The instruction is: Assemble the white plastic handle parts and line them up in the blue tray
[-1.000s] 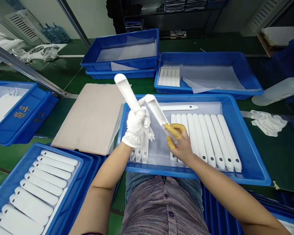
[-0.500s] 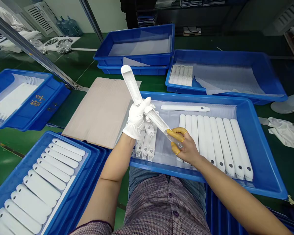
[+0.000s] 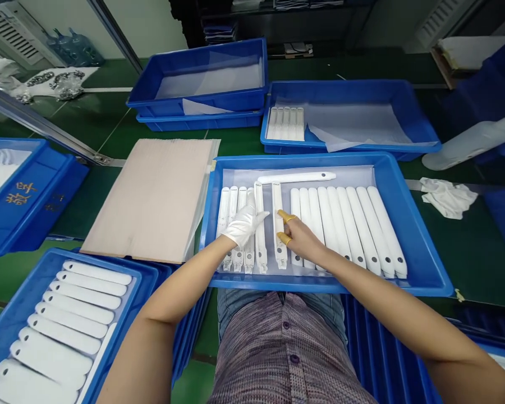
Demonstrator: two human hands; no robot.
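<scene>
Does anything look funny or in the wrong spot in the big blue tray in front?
One white piece lies sideways along the far side of the blue tray, while the other white pieces run front to back. I see nothing spilled or broken.

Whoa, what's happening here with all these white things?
A person is handling long white strips in a blue tray. The left hand, in a white glove, is over the strips on the left side. The right hand, with yellow covers on its thumb and a finger, is at a single strip lying in the middle. A row of strips with dark spots lies to the right, and one strip lies crosswise along the far side.
</scene>
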